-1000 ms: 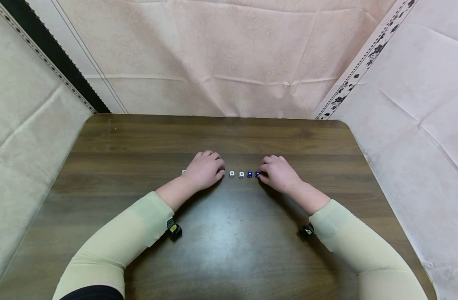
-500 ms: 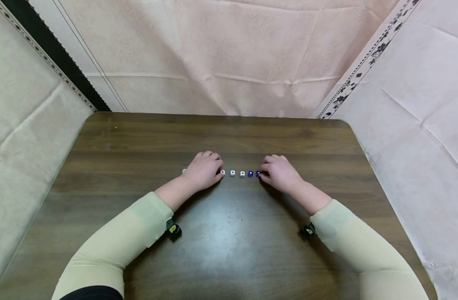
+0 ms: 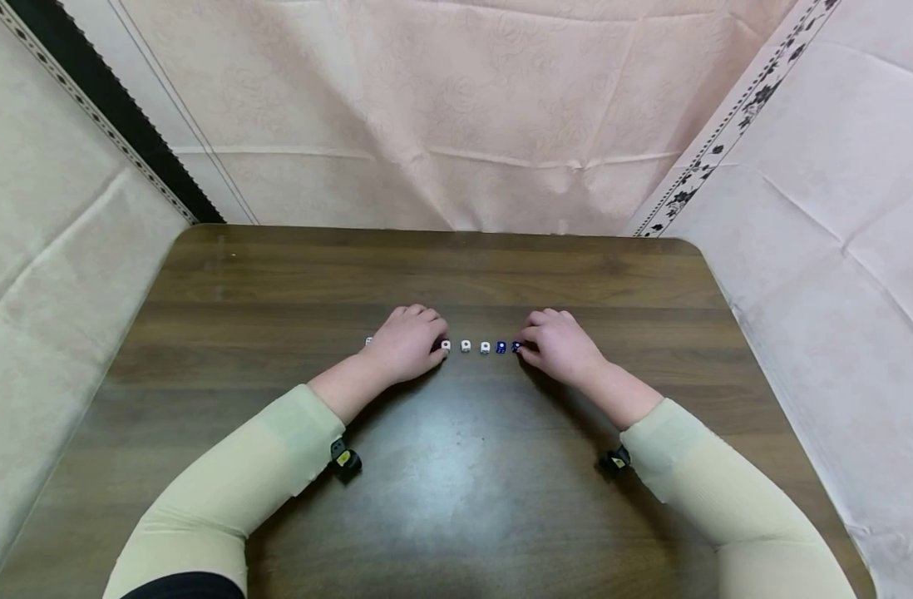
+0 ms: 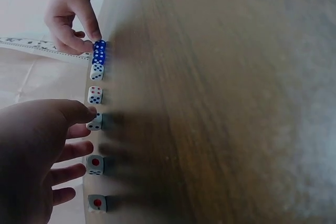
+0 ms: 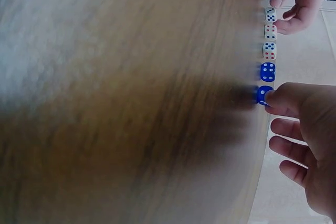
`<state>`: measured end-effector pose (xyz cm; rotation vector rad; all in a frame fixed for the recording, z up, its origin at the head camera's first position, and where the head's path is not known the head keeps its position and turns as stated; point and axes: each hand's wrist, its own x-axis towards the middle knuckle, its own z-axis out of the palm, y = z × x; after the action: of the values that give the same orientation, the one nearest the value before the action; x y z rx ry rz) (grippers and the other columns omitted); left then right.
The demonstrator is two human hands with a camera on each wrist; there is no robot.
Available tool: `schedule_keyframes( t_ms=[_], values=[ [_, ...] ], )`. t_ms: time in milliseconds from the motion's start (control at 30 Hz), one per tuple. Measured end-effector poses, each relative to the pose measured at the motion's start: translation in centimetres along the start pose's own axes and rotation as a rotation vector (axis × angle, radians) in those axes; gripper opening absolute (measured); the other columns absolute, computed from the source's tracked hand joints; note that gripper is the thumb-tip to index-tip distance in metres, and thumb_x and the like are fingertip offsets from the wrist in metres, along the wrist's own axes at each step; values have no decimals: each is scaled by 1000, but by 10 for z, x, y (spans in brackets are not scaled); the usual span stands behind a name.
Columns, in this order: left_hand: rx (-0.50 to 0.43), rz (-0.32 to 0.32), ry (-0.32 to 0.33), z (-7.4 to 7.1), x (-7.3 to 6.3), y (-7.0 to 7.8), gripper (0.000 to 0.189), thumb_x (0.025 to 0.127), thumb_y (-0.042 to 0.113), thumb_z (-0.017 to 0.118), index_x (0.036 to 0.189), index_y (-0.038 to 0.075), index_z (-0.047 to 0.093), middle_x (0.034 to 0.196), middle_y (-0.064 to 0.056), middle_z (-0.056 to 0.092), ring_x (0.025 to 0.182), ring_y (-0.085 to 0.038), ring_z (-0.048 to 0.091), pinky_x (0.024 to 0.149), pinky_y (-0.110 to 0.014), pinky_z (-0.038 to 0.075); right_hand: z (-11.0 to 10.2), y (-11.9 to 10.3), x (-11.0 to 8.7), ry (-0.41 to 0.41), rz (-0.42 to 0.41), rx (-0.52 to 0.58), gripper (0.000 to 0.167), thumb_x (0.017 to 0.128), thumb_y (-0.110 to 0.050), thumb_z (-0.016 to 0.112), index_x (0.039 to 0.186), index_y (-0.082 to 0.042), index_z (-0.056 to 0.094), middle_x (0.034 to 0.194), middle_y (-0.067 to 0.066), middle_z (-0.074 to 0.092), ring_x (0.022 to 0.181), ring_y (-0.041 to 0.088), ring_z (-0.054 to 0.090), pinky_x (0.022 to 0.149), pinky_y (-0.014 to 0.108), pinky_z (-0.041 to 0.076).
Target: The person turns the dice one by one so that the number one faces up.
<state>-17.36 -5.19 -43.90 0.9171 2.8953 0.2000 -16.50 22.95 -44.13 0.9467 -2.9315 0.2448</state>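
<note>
A row of dice runs across the wooden table. My left hand (image 3: pixel 406 343) lies over the row's left part, its thumb and forefinger pinching a white die (image 4: pixel 94 121). Under that hand's other fingers, a white die with a red dot (image 4: pixel 95 164) shows in the left wrist view, with another red-dotted white die (image 4: pixel 97 203) beyond it. My right hand (image 3: pixel 560 346) pinches the blue die (image 5: pixel 264 95) at the row's right end between thumb and forefinger. A second blue die (image 5: pixel 268 71) sits just inside it, followed by a white die (image 5: pixel 269 51) and another white die (image 3: pixel 466 345).
The brown wooden table (image 3: pixel 441 499) has rounded far corners. A pale pink cloth (image 3: pixel 456 108) hangs behind its far edge, and whitish cloths (image 3: pixel 838 249) hang at the sides. Dark wrist cameras (image 3: pixel 346 459) sit at both sleeve cuffs.
The left thumb has drawn back slightly, so the white die at its tip shows more than one second ago. The right hand keeps its place on the end blue die.
</note>
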Motion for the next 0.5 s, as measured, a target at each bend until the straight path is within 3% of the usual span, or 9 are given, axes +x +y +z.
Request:
schedule_keyframes(
  t_ms=[500],
  values=[
    [-21,-7,28,-6,-27,-23,30,96,33,63,120,16,66,124,-4,62,126,-28,50,109,-50,34,0,-1,-1,15,-8,2,13,89,-20,73,97,-11,78,87,2,58,84,24,54,76,43,42]
  ],
)
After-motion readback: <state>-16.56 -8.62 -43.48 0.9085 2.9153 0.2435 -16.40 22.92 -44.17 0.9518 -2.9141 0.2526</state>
